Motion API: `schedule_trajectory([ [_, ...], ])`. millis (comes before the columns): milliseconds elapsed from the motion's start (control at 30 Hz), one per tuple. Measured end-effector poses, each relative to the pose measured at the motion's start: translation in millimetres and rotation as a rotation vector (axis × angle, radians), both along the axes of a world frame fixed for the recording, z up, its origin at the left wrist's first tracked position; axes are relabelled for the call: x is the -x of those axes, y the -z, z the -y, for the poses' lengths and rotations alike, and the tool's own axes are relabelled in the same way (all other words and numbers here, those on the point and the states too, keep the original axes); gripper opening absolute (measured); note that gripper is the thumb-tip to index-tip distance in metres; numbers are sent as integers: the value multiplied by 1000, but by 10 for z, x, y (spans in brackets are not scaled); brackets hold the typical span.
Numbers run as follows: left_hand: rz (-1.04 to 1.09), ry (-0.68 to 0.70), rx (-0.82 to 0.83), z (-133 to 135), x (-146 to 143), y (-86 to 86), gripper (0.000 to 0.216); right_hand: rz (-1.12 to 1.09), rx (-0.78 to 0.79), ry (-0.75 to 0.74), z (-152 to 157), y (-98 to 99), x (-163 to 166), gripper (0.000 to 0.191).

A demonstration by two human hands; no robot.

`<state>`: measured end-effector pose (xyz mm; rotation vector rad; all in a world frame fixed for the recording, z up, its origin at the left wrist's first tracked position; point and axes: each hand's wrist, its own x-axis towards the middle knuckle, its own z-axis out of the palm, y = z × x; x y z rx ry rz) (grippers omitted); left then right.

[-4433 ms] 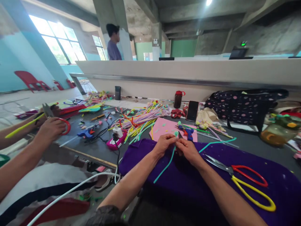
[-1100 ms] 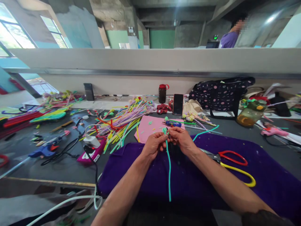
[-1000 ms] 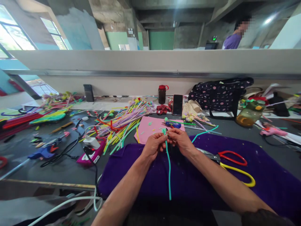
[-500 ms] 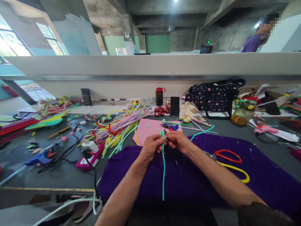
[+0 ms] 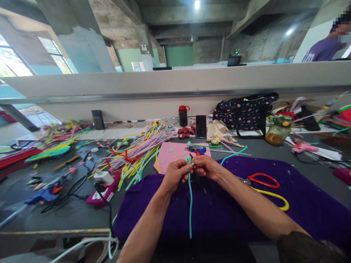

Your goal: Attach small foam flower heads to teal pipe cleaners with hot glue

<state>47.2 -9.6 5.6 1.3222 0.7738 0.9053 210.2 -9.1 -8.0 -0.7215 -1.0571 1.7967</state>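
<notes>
Both my hands meet over a purple cloth [image 5: 219, 215] on the dark table. My left hand [image 5: 174, 174] and my right hand [image 5: 205, 166] pinch the curled top end of a teal pipe cleaner [image 5: 189, 204], whose long tail hangs down toward me across the cloth. The fingers of both hands are closed tight around that top end. Scissors with one red and one yellow handle [image 5: 264, 187] lie on the cloth just right of my right forearm. A pink sheet [image 5: 170, 155] with a blue glue gun [image 5: 197, 149] lies just beyond my hands.
A heap of coloured pipe cleaners [image 5: 139, 148] spreads at centre left, by a magenta power strip [image 5: 102, 188] with cords. A dark bottle [image 5: 182, 115], a phone [image 5: 201, 126], a dotted black bag [image 5: 244, 111] and a jar [image 5: 275, 131] line the back. A person in purple [image 5: 326, 47] stands behind the wall.
My hands stay together on the teal pipe cleaner's top end, which now looks more curled. The view has swung, and the person in purple has walked from left to far right.
</notes>
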Motion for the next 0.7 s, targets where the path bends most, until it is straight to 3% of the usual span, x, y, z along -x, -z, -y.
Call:
schedule_trajectory([
  [333, -59, 19, 12, -18, 16, 8, 26, 21, -35, -25, 25, -20, -13, 23],
  [700, -45, -9, 54, -28, 23, -37, 26, 96, -86, 96, 65, -78, 19, 24],
])
